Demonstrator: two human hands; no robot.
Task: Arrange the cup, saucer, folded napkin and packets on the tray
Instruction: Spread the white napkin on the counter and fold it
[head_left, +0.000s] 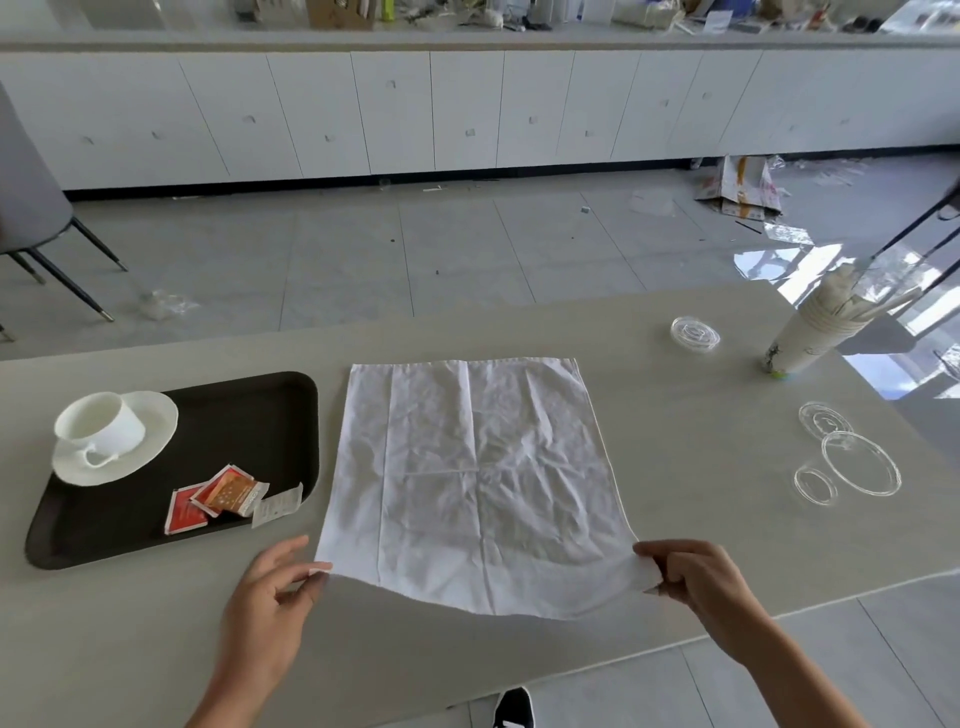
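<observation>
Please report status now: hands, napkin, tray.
Left hand, right hand pinching near corners of napkin, unfolded. Cup, saucer, packets on tray. Nothing blocking.

A white cup (101, 426) stands on its saucer (150, 441) at the black tray's (249, 415) far-left corner; red packets (218, 499) lie near the tray's front edge; the creased white napkin (478, 483) lies unfolded right of the tray.

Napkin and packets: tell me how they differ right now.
The napkin lies unfolded on the table, right of the tray; the packets already sit on the tray. The napkin is one large plain white sheet; the packets are small, mostly red and orange. The left hand and right hand pinch the napkin's near corners; the packets lie untouched. Both lie flat.
</observation>
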